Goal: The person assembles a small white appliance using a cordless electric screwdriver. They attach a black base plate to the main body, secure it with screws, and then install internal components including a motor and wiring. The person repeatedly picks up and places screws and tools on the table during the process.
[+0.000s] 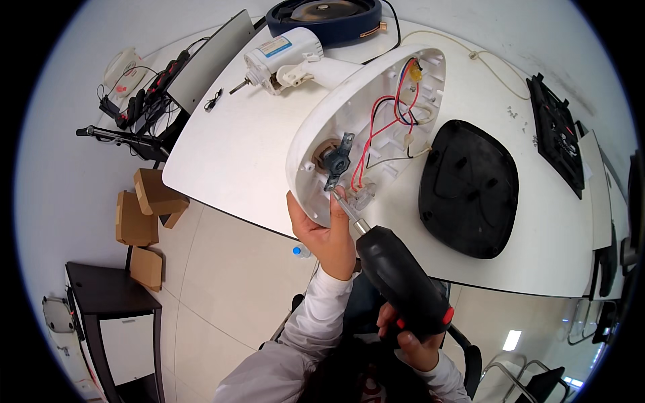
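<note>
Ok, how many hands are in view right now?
2. The left hand holds the near end of the white housing; the right hand grips the black power screwdriver. Some fingers are hidden, but no other hand shows.

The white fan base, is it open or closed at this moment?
Open: red wires show inside the white fan base, and a black cover lies beside it on the table.

The head-worn fisheye camera looks steeply down and forward from close above the left hand and the right hand, across the white table to the wall beyond; its wide round view also takes in the floor.
</note>
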A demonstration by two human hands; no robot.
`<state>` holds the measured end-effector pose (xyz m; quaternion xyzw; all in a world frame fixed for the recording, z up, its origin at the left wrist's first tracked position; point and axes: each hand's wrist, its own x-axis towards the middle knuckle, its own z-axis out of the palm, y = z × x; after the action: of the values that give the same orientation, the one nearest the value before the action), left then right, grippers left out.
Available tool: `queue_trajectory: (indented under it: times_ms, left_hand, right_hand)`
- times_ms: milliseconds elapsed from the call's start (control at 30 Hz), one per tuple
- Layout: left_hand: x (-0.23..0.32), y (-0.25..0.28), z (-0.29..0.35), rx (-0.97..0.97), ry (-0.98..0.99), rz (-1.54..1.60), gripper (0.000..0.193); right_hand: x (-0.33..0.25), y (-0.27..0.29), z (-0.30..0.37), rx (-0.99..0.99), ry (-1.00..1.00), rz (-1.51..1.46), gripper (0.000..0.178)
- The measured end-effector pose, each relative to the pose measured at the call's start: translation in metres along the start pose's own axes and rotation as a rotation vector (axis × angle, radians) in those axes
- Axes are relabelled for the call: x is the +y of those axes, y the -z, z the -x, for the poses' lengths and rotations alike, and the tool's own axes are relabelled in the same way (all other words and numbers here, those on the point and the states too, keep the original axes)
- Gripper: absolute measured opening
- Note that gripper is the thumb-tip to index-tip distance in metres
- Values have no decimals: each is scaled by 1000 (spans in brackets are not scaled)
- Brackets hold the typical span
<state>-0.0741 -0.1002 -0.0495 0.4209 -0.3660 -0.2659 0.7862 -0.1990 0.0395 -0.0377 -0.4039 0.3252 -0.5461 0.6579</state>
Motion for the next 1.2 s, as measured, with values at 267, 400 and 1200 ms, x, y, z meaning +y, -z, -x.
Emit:
queue_trajectory:
  times_ms: [267, 400, 1200]
  left_hand:
    - [1, 1, 0, -10, 14, 2, 29]
    - [2, 0, 1, -15, 8, 29, 30]
    - [0, 2, 0, 25, 47, 67, 32]
  right_hand:
    - [3, -1, 1, 10, 26, 21, 48]
    - [1, -1, 0, 11, 11, 32, 47]
    - [-21, -19, 4, -67, 13, 215, 55]
